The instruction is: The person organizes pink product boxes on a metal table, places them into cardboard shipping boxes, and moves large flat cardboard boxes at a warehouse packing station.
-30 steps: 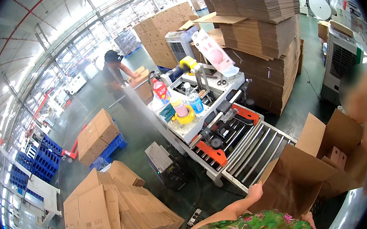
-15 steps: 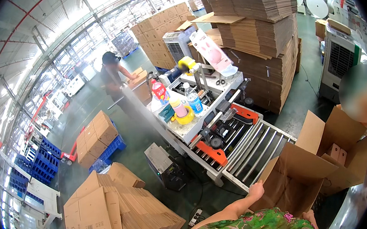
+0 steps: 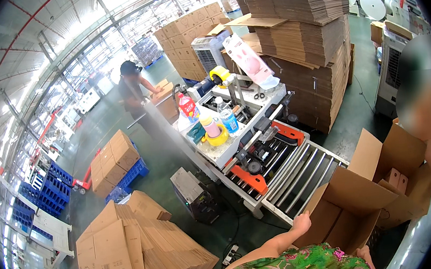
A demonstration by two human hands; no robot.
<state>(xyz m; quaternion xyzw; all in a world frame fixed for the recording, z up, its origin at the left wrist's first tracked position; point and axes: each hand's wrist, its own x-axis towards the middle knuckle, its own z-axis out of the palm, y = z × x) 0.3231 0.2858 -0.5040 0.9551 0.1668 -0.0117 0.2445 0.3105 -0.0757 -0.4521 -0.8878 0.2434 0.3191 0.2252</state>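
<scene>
An open cardboard box (image 3: pixel 353 194) stands in front of me at the lower right, its flaps up and its visible inside bare brown. My left hand (image 3: pixel 301 223) is closed on the box's left edge, beside the roller conveyor (image 3: pixel 303 180). Low at the near side of the same box, my right hand (image 3: pixel 363 253) shows only in part, its fingers curled at the edge. Touching or close behind is a second open box (image 3: pixel 401 155) with small pinkish-brown cartons (image 3: pixel 396 179) inside.
A taping machine (image 3: pixel 246 131) carries bottles (image 3: pixel 227 115) and a yellow tape roll (image 3: pixel 215 136). Flat cardboard stacks stand at the left (image 3: pixel 133 251) and back right (image 3: pixel 306 48). A black-sided unit (image 3: pixel 195 196) sits on the floor. One co-worker (image 3: pixel 133 90) stands beyond the machine, another (image 3: pixel 425 99) at right.
The co-worker at the right has shifted, and their arm now shows beside the second box. The distant co-worker's arm has moved slightly. My hands stay in nearly the same place on the box.
</scene>
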